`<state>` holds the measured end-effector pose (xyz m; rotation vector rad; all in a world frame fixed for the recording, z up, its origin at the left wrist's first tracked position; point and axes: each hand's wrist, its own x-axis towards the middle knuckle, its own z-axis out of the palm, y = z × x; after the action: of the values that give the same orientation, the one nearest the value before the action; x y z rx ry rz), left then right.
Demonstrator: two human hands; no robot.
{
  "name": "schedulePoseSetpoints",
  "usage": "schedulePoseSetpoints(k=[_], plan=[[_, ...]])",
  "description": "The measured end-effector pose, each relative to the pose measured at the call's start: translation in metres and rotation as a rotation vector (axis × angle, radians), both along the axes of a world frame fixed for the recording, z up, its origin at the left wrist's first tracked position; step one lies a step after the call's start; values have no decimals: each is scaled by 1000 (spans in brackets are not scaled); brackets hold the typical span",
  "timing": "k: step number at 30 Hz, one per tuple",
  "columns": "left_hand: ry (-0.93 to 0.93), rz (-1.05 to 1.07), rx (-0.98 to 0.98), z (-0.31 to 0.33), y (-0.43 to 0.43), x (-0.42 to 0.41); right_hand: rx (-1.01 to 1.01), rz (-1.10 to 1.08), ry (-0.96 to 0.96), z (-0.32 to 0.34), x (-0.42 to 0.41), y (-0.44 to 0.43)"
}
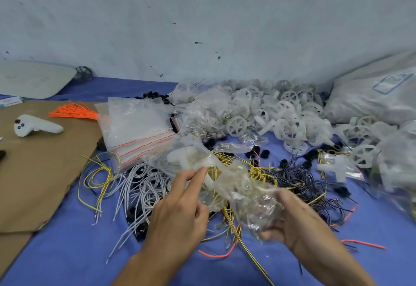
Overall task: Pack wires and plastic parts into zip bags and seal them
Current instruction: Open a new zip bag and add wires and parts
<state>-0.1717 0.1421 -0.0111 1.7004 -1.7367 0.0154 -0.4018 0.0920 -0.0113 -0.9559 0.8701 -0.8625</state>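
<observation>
Clear plastic is bunched between my hands: my right hand (292,220) curls its fingers round the crumpled end of the zip bag (243,191), while my left hand (180,207) pinches the other end between thumb and forefinger. I hold the bag above the yellow wires (258,171) in the middle of the blue sheet (67,252), with empty zip bags (135,128) stacked towards its far left and white wheels (288,114) heaped along its far edge.

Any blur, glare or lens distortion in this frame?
Head view: motion blur smears the white plastic wheels at the right edge and the clear zip bag held by the left hand and right hand; wide-angle distortion bends the frame's edges; lighting soft, even, faint sheen on the stacked red-striped zip bags.
</observation>
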Motion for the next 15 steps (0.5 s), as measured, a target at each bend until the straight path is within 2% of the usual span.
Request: schedulePoseSetpoints(k=[3,10,13,15], plan=[[9,-24,31,0,2,-3,-19,-8,25,-11,17,9],[15,-111,52,0,5,-5,-129,102,-76,-7,93,-1],[38,-102,49,3,6,3,-184,150,-1,1,122,-14],[64,-124,50,5,6,7,-253,173,124,4,134,-21]])
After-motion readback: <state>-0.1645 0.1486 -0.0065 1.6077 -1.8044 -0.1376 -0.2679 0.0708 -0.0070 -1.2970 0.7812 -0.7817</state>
